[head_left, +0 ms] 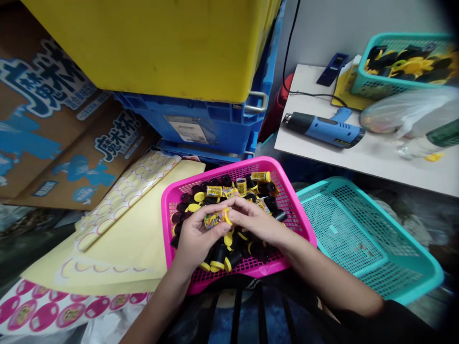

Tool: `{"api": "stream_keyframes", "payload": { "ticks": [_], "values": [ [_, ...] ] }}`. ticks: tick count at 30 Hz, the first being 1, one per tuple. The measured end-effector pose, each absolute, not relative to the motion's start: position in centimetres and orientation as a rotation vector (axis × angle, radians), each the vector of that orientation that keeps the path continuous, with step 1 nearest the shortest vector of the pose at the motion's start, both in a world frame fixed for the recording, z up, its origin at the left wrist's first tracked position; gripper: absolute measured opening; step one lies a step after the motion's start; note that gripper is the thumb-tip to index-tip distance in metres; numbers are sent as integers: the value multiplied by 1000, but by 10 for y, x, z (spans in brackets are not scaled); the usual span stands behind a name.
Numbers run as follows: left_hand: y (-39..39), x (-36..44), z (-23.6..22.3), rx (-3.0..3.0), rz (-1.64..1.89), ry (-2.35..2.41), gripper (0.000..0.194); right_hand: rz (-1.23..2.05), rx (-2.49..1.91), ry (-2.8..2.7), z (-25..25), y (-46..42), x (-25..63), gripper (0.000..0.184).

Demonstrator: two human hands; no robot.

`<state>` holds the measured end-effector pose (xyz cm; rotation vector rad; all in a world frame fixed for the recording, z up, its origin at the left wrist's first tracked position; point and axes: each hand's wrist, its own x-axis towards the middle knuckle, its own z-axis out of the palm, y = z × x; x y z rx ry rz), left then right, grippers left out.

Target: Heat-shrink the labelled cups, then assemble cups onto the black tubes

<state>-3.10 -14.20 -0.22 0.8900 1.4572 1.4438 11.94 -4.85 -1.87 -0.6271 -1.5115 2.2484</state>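
Observation:
A small cylindrical container (216,218) with a colourful yellow label and a yellow cap lies sideways between my hands. My left hand (196,234) is wrapped around its body, thumb along the lower side. At the capped end, the fingers of my right hand (256,220) are closed on the same container. Both hands are over a pink basket (294,210), which holds many black containers with yellow caps. Some of these, such as a labelled container (261,177) near the far rim, carry yellow wraps. My hands hide part of the pile.
A turquoise basket (412,253) stands at my right. On the white table (405,167) are a blue heat gun (326,129), a plastic bag (405,110) and another filled turquoise basket (390,82). Blue crates (218,117), a yellow bin (161,48), and sticker sheets (125,196) are ahead and left.

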Motion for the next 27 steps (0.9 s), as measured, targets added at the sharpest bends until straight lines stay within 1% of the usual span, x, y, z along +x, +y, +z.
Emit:
{"api": "stream_keyframes", "payload": {
  "ticks": [2, 4, 6, 8, 9, 11, 13, 14, 16, 19, 20, 22, 25, 26, 27],
  "values": [
    [-143, -48, -1, 887, 1551, 1565, 33, 2030, -760, -1577, -12, -37, 126, 48],
    [-144, -69, 3, 903, 1647, 1695, 37, 1728, -925, -1637, -7, -24, 135, 42],
    [-144, -89, 5, 967, 1654, 1843, 40, 1446, -1054, -1816, -4, -14, 141, 33],
    [-142, -103, 2, 1060, 1590, 2040, 40, 1221, -1113, -2109, -5, -9, 142, 24],
    [-139, -107, -2, 1133, 1514, 2147, 40, 1107, -1124, -2267, -6, -10, 139, 21],
    [-133, -113, -13, 1382, 1226, 2283, 40, 822, -1144, -2528, -10, -15, 130, 18],
    [-127, -116, -25, 1643, 899, 2236, 42, 556, -1174, -2703, -14, -23, 120, 26],
    [-125, -117, -29, 1727, 802, 2180, 44, 472, -1181, -2767, -16, -27, 115, 26],
    [-127, -118, -32, 1785, 822, 2169, 46, 413, -1164, -2847, -19, -32, 111, 19],
    [-136, -111, -23, 1681, 1122, 2354, 35, 395, -1171, -2807, -20, -35, 113, 26],
    [-140, -105, -19, 1597, 1216, 2351, 31, 368, -1201, -2765, -20, -35, 114, 26],
    [-144, -91, -11, 1409, 1305, 2202, 27, 301, -1272, -2703, -21, -37, 114, 28],
    [-142, -69, -7, 1242, 1315, 1953, 26, 238, -1370, -2690, -26, -39, 106, 44],
    [-140, -63, -8, 1214, 1328, 1913, 25, 238, -1393, -2689, -27, -39, 103, 45],
    [-137, -59, -8, 1190, 1345, 1884, 25, 246, -1409, -2687, -29, -38, 100, 41]
  ]
}}
